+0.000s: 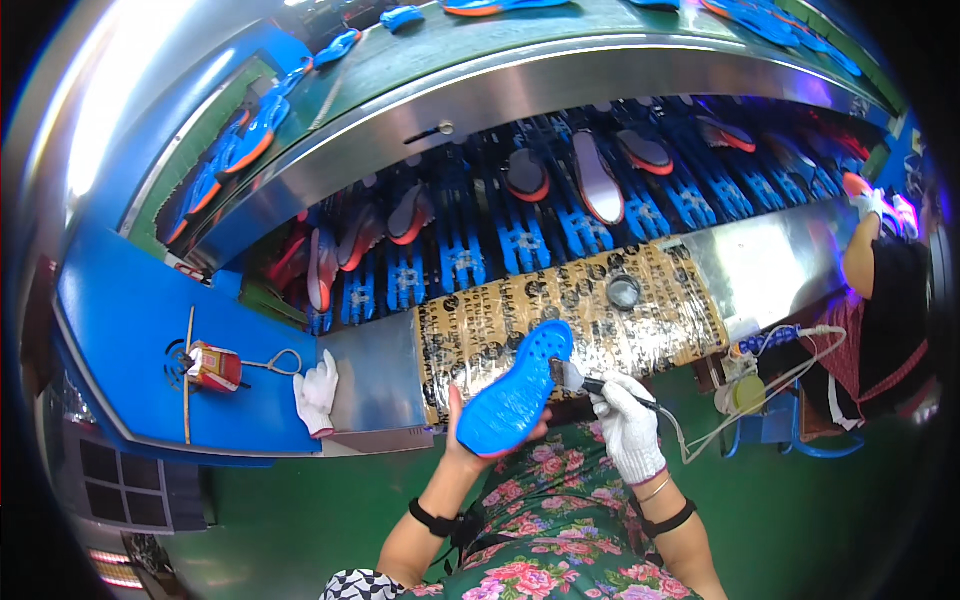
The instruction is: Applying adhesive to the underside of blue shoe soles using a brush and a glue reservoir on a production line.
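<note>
Beneath a steel-fronted shelf, a rack of blue clamps bearing soles spans the bench; nearer lies a board wrapped in printed tape. Over its near edge, the bare left hand grips a blue shoe sole by the broader end, while the gloved right hand pinches a black-handled brush at the sole's right side (contact is hard to tell). The sole could twist, I judge, if the brush pressed hard against that one-handed hold; the trailing tube might snag. Room for swinging the sole lies leftward, up to a loose glove; rightward sits a small round dish.
</note>
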`<state>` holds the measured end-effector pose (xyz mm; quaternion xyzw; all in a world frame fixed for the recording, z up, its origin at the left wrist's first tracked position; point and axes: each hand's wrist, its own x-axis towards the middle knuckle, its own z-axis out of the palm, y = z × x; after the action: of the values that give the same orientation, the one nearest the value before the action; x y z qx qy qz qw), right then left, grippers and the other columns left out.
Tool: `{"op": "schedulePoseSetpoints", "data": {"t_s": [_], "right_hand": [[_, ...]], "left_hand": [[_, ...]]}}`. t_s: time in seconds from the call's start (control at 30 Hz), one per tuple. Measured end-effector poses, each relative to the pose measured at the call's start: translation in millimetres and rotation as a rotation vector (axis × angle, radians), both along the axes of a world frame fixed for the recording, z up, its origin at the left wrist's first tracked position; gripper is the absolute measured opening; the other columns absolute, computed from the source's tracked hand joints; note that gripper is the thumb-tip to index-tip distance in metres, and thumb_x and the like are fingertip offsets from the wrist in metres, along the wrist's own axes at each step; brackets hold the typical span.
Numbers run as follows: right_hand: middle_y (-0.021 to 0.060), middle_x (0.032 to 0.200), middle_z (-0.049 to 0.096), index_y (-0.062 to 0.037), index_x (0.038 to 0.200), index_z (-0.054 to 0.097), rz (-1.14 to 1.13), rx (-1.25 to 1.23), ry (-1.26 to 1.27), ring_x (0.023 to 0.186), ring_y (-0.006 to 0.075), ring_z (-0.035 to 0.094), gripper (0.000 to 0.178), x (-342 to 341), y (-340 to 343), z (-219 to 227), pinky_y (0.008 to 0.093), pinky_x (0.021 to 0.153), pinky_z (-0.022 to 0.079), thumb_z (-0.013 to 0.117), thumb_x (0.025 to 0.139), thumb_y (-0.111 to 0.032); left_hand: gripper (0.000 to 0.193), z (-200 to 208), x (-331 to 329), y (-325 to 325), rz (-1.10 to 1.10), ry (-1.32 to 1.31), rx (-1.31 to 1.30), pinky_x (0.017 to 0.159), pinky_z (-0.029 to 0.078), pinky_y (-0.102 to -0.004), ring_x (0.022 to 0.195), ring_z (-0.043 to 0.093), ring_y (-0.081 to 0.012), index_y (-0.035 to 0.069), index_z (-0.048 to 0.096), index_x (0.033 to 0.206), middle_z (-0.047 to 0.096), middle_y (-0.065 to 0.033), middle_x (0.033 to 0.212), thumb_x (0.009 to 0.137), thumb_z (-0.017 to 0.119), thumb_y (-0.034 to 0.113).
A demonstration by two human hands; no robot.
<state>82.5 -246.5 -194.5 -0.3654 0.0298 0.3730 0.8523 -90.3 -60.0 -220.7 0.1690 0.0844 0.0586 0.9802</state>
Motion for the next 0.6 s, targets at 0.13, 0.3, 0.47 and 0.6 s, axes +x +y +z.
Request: {"op": "schedulePoseSetpoints", "data": {"t_s": [0.13, 0.3, 0.47, 0.6], "right_hand": [[0.0138, 0.103, 0.074, 0.0062, 0.116, 0.069, 0.025, 0.069, -0.069, 0.083, 0.0168, 0.069, 0.025, -4, 6, 5, 0.0262, 0.070, 0.055, 0.070, 0.092, -0.002], [0.0080, 0.094, 0.074, 0.0031, 0.110, 0.074, 0.054, -0.051, -0.344, 0.076, 0.0116, 0.066, 0.020, 1, 8, 47, 0.0240, 0.069, 0.053, 0.072, 0.090, 0.001], [0.0115, 0.105, 0.077, 0.0002, 0.106, 0.076, -0.034, -0.243, -0.996, 0.094, 0.0197, 0.072, 0.025, 14, 0, 89, 0.0335, 0.084, 0.058, 0.080, 0.082, 0.000], [0.0127, 0.104, 0.077, -0.0017, 0.102, 0.077, -0.135, -0.269, -1.304, 0.091, 0.0240, 0.073, 0.024, 23, 0, 107, 0.0356, 0.083, 0.058, 0.082, 0.079, -0.002]], "left_hand": [[0.092, -16, -4, -27, -0.060, -0.029, -0.479, 0.113, 0.040, -0.0638, 0.142, 0.040, -0.0526, 0.004, 0.026, 0.161, 0.035, -0.0294, 0.160, 0.097, 0.039, 0.069], [0.095, 13, 30, -42, -0.024, -0.078, -0.139, 0.119, 0.031, -0.0664, 0.144, 0.042, -0.0446, 0.003, 0.031, 0.159, 0.044, -0.0189, 0.157, 0.083, 0.059, 0.054], [0.102, 31, 57, -53, -0.162, -0.182, -0.285, 0.119, 0.033, -0.0651, 0.142, 0.046, -0.0422, 0.014, 0.032, 0.161, 0.044, -0.0171, 0.158, 0.083, 0.060, 0.074], [0.104, 40, 69, -66, -0.029, 0.106, -0.003, 0.115, 0.037, -0.0657, 0.141, 0.046, -0.0423, 0.013, 0.033, 0.159, 0.044, -0.0185, 0.158, 0.085, 0.054, 0.083]]}}
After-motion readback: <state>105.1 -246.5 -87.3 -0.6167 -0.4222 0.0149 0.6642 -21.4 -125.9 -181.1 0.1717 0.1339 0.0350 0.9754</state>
